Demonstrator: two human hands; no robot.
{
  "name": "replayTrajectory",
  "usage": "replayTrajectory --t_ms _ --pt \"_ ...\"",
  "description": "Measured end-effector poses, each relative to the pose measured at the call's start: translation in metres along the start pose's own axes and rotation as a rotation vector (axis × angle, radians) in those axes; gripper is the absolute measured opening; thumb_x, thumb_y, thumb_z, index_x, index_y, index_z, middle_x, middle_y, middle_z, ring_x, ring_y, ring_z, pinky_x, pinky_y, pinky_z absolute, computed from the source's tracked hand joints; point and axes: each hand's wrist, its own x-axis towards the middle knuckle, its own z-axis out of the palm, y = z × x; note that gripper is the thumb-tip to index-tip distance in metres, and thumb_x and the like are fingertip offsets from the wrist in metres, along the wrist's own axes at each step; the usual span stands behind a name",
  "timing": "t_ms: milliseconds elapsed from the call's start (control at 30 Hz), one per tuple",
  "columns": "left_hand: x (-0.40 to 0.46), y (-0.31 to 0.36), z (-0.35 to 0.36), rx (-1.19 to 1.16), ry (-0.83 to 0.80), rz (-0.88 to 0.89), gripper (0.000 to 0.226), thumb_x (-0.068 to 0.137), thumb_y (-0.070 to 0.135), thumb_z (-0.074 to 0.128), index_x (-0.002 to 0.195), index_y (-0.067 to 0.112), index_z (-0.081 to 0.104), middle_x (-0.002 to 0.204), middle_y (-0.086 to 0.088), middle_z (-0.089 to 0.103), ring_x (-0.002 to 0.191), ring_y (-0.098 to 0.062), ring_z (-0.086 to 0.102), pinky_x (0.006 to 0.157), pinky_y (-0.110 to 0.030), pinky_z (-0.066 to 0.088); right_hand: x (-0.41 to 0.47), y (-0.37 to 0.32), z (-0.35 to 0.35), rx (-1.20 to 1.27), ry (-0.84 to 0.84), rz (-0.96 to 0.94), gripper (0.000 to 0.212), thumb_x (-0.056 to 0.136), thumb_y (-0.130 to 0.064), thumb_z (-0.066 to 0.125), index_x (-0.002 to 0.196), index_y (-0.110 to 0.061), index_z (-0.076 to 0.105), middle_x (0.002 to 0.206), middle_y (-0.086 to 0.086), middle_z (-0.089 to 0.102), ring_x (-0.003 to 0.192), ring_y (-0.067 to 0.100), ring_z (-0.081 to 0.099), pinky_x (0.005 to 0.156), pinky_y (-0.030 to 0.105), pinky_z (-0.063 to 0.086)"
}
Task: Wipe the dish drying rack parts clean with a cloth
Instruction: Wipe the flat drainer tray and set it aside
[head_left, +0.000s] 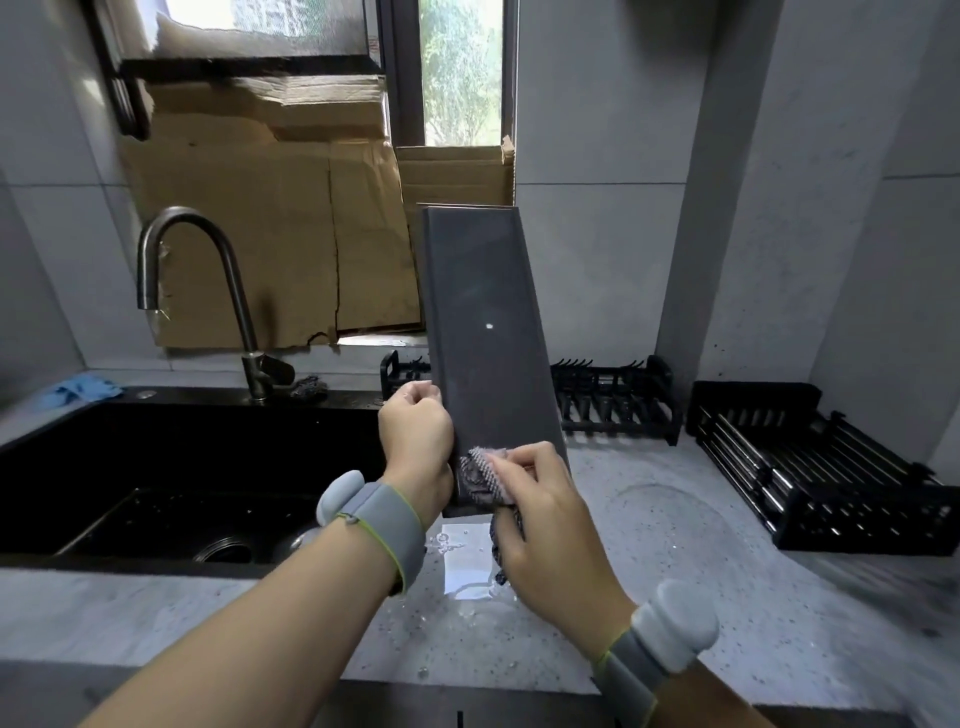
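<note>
The left hand (415, 436) curls its fingers round the left edge of an upright dark tray (485, 343). The right hand (545, 525) pinches a grey cloth (480, 478) against the tray's lower end. Behind the fingers stand two black racks (618, 400) (821, 467), the tray hiding part of the nearer one. Left of them are the sink (156, 467) and tap (208, 291); a puddle (467, 566) lies beneath.

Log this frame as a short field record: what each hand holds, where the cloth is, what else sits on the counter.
left hand: left hand grips the left edge of the dark tray, held upright
right hand: right hand presses the grey cloth on the tray's lower end
counter: wet patch below the tray
other parts: black rack behind; black basket at right
sink: black sink and faucet at left
</note>
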Motion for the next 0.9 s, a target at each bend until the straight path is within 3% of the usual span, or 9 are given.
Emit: replayTrajectory --t_ms 133,233,333,533,667,767,900 --pt "0.002 -0.006 -0.011 0.036 -0.019 -0.027 0.031 0.1 0.004 0.047 0.073 0.015 0.056 0.072 -0.008 0.058 0.068 -0.02 0.052 0.065 -0.031 0.047 0.009 0.002 -0.018 0.16 -0.194 -0.057 0.048 0.081 0.001 0.053 0.121 -0.02 0.069 0.107 -0.004 0.054 0.101 0.009 0.055 0.087 0.019 0.046" --pt "-0.002 -0.009 -0.013 0.054 -0.064 -0.024 0.03 0.101 0.005 0.047 0.075 0.015 0.056 0.07 -0.006 0.055 0.069 -0.02 0.049 0.065 -0.032 0.044 0.037 0.008 -0.037 0.23 -0.009 0.046 0.045 0.082 0.007 0.059 0.114 -0.02 0.074 0.1 -0.003 0.058 0.094 0.006 0.057 0.084 0.01 0.042" --pt "-0.011 -0.01 -0.012 0.077 -0.121 -0.025 0.029 0.103 0.008 0.047 0.076 0.015 0.057 0.066 -0.005 0.056 0.06 -0.017 0.048 0.058 -0.028 0.043 0.076 0.017 -0.046 0.076 0.193 0.131 0.04 0.083 0.004 0.061 0.115 -0.016 0.073 0.1 0.0 0.055 0.095 0.01 0.054 0.083 0.003 0.032" --pt "-0.027 -0.004 -0.002 0.099 -0.226 0.052 0.028 0.102 0.01 0.048 0.077 0.014 0.059 0.076 -0.011 0.058 0.073 -0.021 0.05 0.07 -0.037 0.041 0.105 0.019 -0.029 -0.074 0.13 0.114 0.033 0.084 -0.002 0.055 0.113 -0.01 0.069 0.106 0.006 0.05 0.103 0.029 0.053 0.095 0.034 0.043" --pt "-0.019 0.007 -0.004 0.063 -0.186 0.078 0.028 0.1 0.004 0.047 0.074 0.015 0.054 0.07 -0.007 0.051 0.072 -0.02 0.045 0.067 -0.035 0.037 0.083 0.01 -0.02 -0.019 0.053 -0.015 0.036 0.084 -0.002 0.055 0.116 -0.011 0.067 0.105 0.003 0.05 0.101 0.023 0.054 0.09 0.027 0.043" --pt "-0.015 0.01 -0.005 0.019 -0.171 0.071 0.032 0.099 -0.001 0.044 0.072 0.015 0.049 0.068 -0.005 0.046 0.066 -0.016 0.042 0.06 -0.031 0.036 0.071 0.005 -0.016 0.01 -0.013 -0.082 0.045 0.081 -0.002 0.051 0.122 -0.014 0.065 0.106 0.002 0.048 0.098 0.023 0.052 0.089 0.031 0.045" --pt "-0.014 0.008 -0.008 -0.017 -0.183 -0.006 0.029 0.102 0.002 0.041 0.076 0.013 0.047 0.073 -0.011 0.049 0.063 -0.02 0.047 0.056 -0.03 0.041 0.05 0.0 -0.014 -0.067 -0.148 -0.2 0.036 0.076 -0.003 0.046 0.106 -0.01 0.066 0.103 0.002 0.048 0.09 0.023 0.048 0.081 0.035 0.046"
